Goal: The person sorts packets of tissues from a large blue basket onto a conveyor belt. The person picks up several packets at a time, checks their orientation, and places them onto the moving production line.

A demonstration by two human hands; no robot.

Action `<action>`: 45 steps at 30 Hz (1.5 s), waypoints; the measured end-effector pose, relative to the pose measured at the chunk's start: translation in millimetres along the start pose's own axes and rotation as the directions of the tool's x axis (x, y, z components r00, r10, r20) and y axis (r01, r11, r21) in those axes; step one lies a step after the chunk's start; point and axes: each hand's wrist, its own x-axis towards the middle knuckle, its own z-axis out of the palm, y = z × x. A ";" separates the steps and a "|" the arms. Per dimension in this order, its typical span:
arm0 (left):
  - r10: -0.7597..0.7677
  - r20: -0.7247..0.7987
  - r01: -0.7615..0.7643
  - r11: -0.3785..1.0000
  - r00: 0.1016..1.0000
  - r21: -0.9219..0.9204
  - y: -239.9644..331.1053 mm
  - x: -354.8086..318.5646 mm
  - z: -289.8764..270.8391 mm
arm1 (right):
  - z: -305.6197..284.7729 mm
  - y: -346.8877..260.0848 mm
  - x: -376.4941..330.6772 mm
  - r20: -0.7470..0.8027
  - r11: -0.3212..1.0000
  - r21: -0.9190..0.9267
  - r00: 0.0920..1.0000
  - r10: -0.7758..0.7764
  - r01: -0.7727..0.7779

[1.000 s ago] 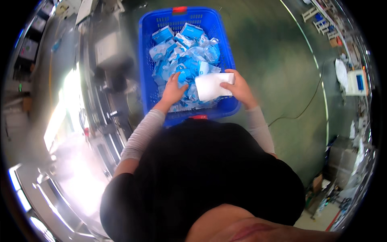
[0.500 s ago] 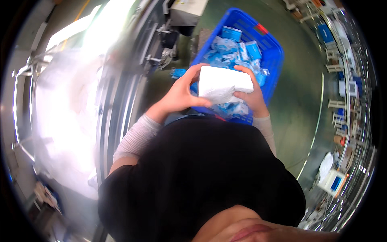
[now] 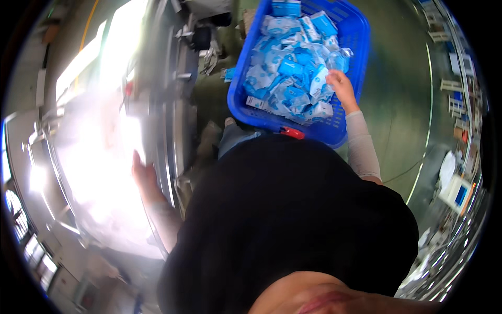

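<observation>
View: head camera, looking down; clock read from frame centre unless noted.
Basket: blue, slotted plastic basket (image 3: pixel 360 49), 1 o'clock, on the green floor (image 3: pixel 392 99); red piece (image 3: pixel 292 132) at its own 6 o'clock.
Packs: blue-and-white packs (image 3: pixel 290 68), a loose heap in clear film, lying at mixed angles across most of the basket.
Right hand: right hand (image 3: pixel 341 86), between 1 and 2 o'clock, over the basket. Fingers narrow, bunched at the near edge of a tilted white-and-blue pack (image 3: pixel 319 81), at the basket's 4 o'clock. Looks like contact; whether closed on it, cannot tell.
Left hand: left hand (image 3: pixel 148 180), about 9 o'clock, at the near edge of the pale surface (image 3: pixel 86 180). Fingers reach toward 12; glare hides whether they hold anything, and how wide they are.
Outside basket: blue-and-white item (image 3: pixel 229 74) on the floor, just off the basket's 9 o'clock side.
Progress: judged from the heap, plenty of packs in the basket, too overlapped to count. Pack at the right hand not lifted clear. Anything set down on the surface: washed out, cannot say.
</observation>
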 end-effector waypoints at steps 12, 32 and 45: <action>0.300 0.372 -0.267 -0.338 0.878 0.903 32.1 -60.1 -1.6 | 4.4 127.2 -30.1 0.202 0.568 -0.822 0.957 0.210 0.049; 0.015 0.812 -0.295 0.935 0.584 0.196 -106.7 -131.8 325.8 | -63.4 -100.0 -108.1 -0.575 0.620 0.229 0.618 -0.536 0.751; -0.265 0.840 -0.271 0.864 0.472 0.425 -128.1 -141.3 306.7 | 52.6 -151.2 -113.0 0.228 0.441 -0.555 0.639 -0.735 0.705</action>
